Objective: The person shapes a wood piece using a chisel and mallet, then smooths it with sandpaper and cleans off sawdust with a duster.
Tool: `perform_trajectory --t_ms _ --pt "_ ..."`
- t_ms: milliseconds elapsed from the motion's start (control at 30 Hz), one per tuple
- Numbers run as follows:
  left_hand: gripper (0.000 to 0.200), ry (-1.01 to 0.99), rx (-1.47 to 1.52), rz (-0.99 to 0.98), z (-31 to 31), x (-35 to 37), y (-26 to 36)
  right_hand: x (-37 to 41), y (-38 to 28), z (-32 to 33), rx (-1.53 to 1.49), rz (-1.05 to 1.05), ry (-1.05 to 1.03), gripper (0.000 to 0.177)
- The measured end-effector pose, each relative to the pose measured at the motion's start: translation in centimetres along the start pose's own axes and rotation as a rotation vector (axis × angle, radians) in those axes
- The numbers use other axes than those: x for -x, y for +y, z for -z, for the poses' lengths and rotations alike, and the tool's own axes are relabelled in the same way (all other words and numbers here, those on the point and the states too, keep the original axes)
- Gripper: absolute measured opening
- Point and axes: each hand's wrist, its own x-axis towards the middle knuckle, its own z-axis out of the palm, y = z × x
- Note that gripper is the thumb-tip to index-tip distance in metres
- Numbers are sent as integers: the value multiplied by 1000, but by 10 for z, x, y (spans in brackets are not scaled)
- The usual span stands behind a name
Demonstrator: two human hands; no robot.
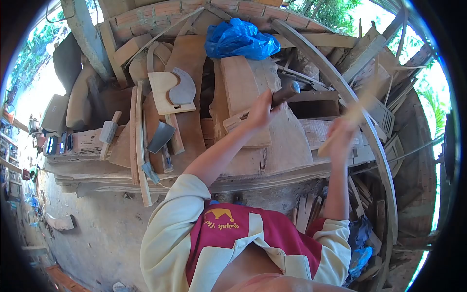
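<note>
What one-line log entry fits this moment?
left hand: holds dark tool handle | right hand: holds wooden stick | beneath: planks

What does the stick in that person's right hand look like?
The stick is a long, narrow piece of pale tan wood. It looks blurred, so grain and edges cannot be made out. It slants: the right hand is closed round its lower part, and its free end points up and right, crossing in front of the long curved wooden strip. Only that hand appears to touch it.

Left hand with tool over plank pile, right hand with stick beside it — bag behind, hatchet left.
</note>
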Motion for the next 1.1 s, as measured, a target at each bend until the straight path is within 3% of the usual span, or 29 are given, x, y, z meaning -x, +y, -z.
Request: perform_trajectory --t_ms 33,100,167,233,267,333,367,433,467,533,567,633,700,767,833,1033,1100 --pt "32 16 13 -9 0 0 1 6 3 -7 0 6 0 41" --pt "32 14 1 3 3 2 5 29 5 -24 653 95 -233 40" --pt "31 22 -16 15 7 -3 4 18 -9 1 608 55 -242 38" --pt "31 15 0 31 7 -3 2 14 -26 15 225 -187 91 35" --pt "31 12 -1 35 6 -2 1 15 -30 14 224 -191 90 35" --pt "31 18 -19 35 1 -5 -3 13 -37 7 -177 114 259 32" --pt "31 17 -16 33 -1 -6 -5 15 -32 0 -175 116 261 32" --pt "30 8 -34 -25 -5 -4 -6 18 -14 -13 888 123 -291 34" --pt "30 0 -34 -20 -5 -3 -8 18 -14 -12 886 113 -291 34" --pt "28 -14 -86 -49 -7 -7 -14 15 -20 -10 520 -4 -279 37" --pt "28 -17 -85 -48 -8 -12 -19 11 -27 -6 521 -7 -278 37" --pt "25 18 70 -19 -8 -15 -22 4 -35 4 86 -138 25 37" --pt "26 12 143 47 3 -16 -6 -4 -18 7 115 -189 69 40" --pt "27 7 214 112 10 -18 -2 -7 23 2 475 -159 -59 46" --pt "28 118 172 131 12 -22 -13 -1 42 -17 542 -218 -258 49" --pt "28 189 105 93 32 -29 -19 7 78 -67 608 -192 -373 46" --pt "25 233 318 121 33 -30 -20 5 85 -78 621 -314 -510 47"
